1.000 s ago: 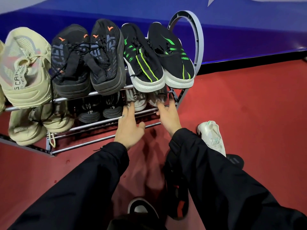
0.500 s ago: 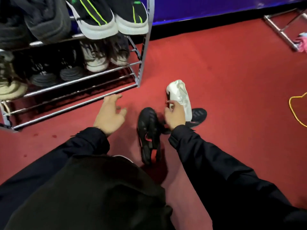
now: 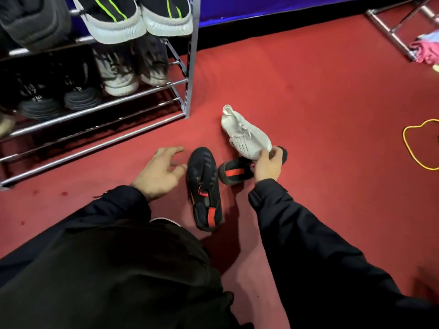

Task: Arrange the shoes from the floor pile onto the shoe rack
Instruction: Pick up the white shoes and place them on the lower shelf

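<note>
On the red floor a white knit shoe (image 3: pixel 244 134) lies to the right of the metal shoe rack (image 3: pixel 95 110). My right hand (image 3: pixel 267 166) grips its toe end. Under that hand lies a black shoe with a red stripe (image 3: pixel 234 172), partly hidden. Its mate, a black shoe with red marks (image 3: pixel 204 186), lies lengthwise between my hands. My left hand (image 3: pixel 159 172) hovers open just left of it, fingers spread, touching nothing. The rack's upper and middle shelves hold several shoes; its lowest rails are bare.
Black shoes with green stripes (image 3: pixel 114 20) sit on the top shelf, a grey-white pair (image 3: pixel 118 72) and dark shoes (image 3: pixel 40 103) below. A yellow cord (image 3: pixel 415 143) lies at right. Another metal frame (image 3: pixel 389 27) with pink cloth (image 3: pixel 425 48) stands far right.
My view dropped from the rack to the floor. Both hands left the rack's rails; the right hand took hold of the white shoe and the left hand moved beside the black shoe.
</note>
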Demonstrator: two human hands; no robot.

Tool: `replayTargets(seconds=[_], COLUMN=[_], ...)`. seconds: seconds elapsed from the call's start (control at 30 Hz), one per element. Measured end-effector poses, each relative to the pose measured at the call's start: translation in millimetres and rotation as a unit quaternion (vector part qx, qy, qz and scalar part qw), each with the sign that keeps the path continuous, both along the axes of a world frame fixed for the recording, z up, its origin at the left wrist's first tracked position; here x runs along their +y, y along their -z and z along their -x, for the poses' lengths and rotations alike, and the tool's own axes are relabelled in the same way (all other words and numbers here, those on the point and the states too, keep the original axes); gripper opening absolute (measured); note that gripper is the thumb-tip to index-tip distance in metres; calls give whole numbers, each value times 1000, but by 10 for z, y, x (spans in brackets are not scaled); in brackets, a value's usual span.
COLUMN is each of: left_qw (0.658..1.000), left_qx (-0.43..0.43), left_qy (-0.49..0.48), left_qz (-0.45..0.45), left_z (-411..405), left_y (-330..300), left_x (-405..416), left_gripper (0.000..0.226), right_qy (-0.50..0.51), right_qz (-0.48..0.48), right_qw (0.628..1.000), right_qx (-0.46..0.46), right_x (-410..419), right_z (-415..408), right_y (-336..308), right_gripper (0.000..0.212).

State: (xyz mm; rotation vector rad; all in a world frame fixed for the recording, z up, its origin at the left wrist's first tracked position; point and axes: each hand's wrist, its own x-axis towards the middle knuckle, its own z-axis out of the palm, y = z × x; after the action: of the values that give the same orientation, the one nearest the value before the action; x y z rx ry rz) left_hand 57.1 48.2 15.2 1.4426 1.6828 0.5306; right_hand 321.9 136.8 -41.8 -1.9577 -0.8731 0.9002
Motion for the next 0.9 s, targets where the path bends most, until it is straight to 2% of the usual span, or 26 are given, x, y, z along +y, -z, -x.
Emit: replayTargets(seconds=[0.07,0.13,0.17,0.23,0.27,0.3,0.37,0.47,0.5,0.57,0.63,0.67,0.73,0.8,0.83,0.9], left_qw=[1000,997,991,955,935,925,909,878,884,921,954,963,967,971,974,978], left_qx=[21,-6,-59,-220,-292,-335,-364,-386,-358,-242,-149,-135,-157,-170,-169,-160], left_qy=[-8,-64,-115,-198,-194,-151,-36,85,126,178,164,145,99,53,39,30], left_qz=[-20,-38,-33,6,45,98,201,269,274,248,203,185,173,160,149,128], left_z=[-10,-16,-15,-4,13,18,-28,-145,-198,-325,-384,-388,-385,-396,-402,-431], left_y=[5,-8,-43,-145,-190,-219,-244,-225,-208,-176,-129,-104,-49,-46,-34,-39], left_x=[55,127,161,182,129,65,-5,-151,-172,-187,-166,-162,-147,-145,-137,-127], left_gripper=[61,82,96,122,132,136,119,88,81,55,28,20,22,4,8,10], right_qy=[-53,-105,-135,-186,-205,-225,-247,-237,-228,-218,-202,-172,-72,32,79,171], right_qz=[-56,-113,-129,-135,-134,-132,-122,-80,-61,-40,-16,13,77,95,118,193], right_qw=[997,988,982,972,967,963,959,964,968,972,970,966,962,972,970,933], right_qx=[4,10,23,54,63,65,70,88,86,83,134,190,252,212,199,250], right_x=[-37,-62,-75,-142,-185,-234,-321,-408,-443,-505,-573,-608,-679,-809,-913,-1171], right_z=[-17,-60,-90,-104,-102,-97,-84,-110,-130,-191,-245,-278,-402,-650,-809,-1046], right_y=[-249,-534,-646,-833,-871,-876,-829,-668,-594,-438,-335,-300,-153,99,231,467], right_gripper=[13,22,25,29,28,26,22,22,24,24,25,25,24,21,22,26])
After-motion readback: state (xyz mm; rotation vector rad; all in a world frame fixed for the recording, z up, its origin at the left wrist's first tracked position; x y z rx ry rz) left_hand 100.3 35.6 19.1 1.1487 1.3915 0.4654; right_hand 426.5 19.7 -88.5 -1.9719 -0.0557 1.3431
